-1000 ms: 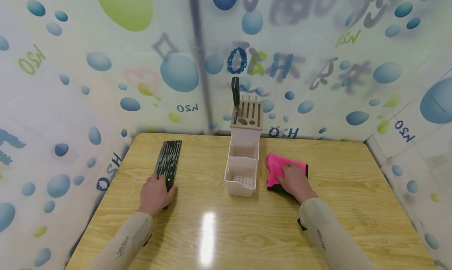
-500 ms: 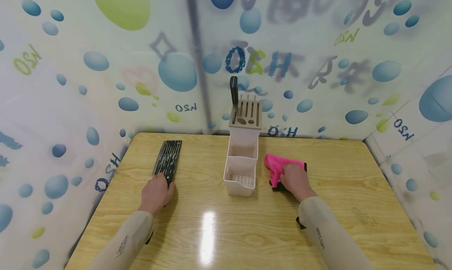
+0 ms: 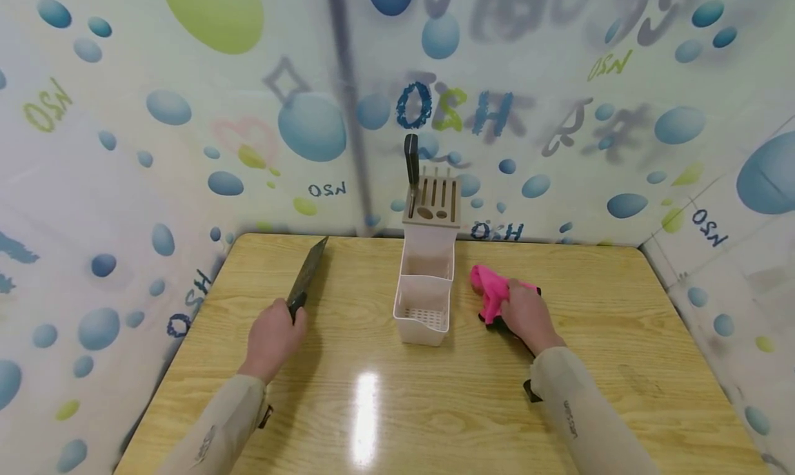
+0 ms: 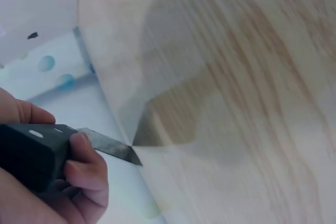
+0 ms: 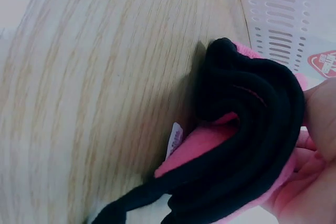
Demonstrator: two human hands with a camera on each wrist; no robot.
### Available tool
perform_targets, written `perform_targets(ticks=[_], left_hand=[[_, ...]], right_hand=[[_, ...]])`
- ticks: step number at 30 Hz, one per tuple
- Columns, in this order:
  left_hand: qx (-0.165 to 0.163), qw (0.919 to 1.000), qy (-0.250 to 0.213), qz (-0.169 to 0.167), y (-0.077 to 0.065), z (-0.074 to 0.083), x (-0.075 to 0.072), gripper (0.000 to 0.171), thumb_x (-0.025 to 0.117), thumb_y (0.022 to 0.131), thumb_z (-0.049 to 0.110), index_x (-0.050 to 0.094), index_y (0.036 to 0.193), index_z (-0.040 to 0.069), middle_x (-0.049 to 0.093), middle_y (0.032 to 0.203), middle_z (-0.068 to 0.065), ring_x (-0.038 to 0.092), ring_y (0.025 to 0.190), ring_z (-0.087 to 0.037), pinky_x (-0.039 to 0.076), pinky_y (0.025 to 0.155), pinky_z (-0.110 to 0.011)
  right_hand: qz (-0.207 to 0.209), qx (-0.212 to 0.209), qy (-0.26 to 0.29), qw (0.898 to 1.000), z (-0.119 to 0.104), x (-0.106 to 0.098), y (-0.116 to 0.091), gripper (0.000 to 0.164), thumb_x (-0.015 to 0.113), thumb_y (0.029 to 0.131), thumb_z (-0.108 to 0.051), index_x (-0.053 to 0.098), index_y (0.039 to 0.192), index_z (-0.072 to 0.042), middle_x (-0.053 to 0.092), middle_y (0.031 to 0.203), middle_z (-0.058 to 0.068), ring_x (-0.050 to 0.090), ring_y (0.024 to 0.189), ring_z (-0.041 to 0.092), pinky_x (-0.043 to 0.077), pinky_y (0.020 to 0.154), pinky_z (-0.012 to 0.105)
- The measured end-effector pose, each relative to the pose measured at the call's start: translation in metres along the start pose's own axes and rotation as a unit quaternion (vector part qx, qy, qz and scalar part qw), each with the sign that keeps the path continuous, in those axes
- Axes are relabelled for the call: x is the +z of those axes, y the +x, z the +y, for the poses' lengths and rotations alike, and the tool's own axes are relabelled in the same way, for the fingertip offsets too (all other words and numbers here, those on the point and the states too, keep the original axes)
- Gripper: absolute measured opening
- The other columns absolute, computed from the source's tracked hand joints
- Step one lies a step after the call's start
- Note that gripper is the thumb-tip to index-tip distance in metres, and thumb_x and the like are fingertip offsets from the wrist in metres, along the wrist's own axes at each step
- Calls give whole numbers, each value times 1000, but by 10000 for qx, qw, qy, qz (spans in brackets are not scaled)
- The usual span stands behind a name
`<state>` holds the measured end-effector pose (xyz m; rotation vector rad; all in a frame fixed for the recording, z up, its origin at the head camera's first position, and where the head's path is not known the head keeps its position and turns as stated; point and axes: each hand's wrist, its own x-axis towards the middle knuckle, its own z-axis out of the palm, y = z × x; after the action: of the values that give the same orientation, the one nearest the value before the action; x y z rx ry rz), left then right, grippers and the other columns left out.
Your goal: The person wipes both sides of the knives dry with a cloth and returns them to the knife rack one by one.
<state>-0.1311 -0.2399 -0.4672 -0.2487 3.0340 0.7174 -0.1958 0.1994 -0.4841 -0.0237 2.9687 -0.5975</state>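
Note:
In the head view my left hand (image 3: 273, 340) grips the black handle of a cleaver (image 3: 307, 271) and holds it off the table, the blade turned nearly edge-on and pointing away. The left wrist view shows the fingers wrapped round the cleaver's riveted handle (image 4: 31, 148), with the narrow-looking blade beyond. On the right, my right hand (image 3: 533, 317) clutches a bunched pink cloth (image 3: 491, 288) with black trim. Up close in the right wrist view, folds of the cloth (image 5: 252, 114) curl against the fingers, and a small white tag sticks out.
Between the hands stands a white holder (image 3: 425, 306) with two open compartments and a slotted brown top (image 3: 433, 202) at the back. A black-handled utensil (image 3: 412, 161) stands upright in a slot. The wooden table (image 3: 435, 406) meets a patterned wall behind.
My left hand has lifted the cleaver and turned its blade from flat to nearly edge-on. My right hand has gathered the spread pink cloth into a bunch.

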Motion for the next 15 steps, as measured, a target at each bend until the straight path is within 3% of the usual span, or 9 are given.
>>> perform_targets(ticks=[8, 15], left_hand=[[89, 9989, -452, -14, -4, 10, -3, 33, 41, 100, 29, 50, 87, -1, 50, 65, -10, 46, 46, -19, 38, 42, -30], [141, 9951, -981, -67, -8, 22, -7, 33, 41, 101, 28, 53, 92, -1, 51, 63, -9, 44, 44, -17, 37, 39, -29]], right_hand=[[425, -100, 356, 9984, 5, -3, -3, 38, 54, 92, -6, 51, 126, 11, 62, 109, 27, 60, 86, 36, 51, 81, 50], [724, -283, 720, 9944, 3, -9, -6, 34, 54, 93, -5, 53, 124, 11, 60, 114, 27, 59, 97, 39, 50, 85, 52]])
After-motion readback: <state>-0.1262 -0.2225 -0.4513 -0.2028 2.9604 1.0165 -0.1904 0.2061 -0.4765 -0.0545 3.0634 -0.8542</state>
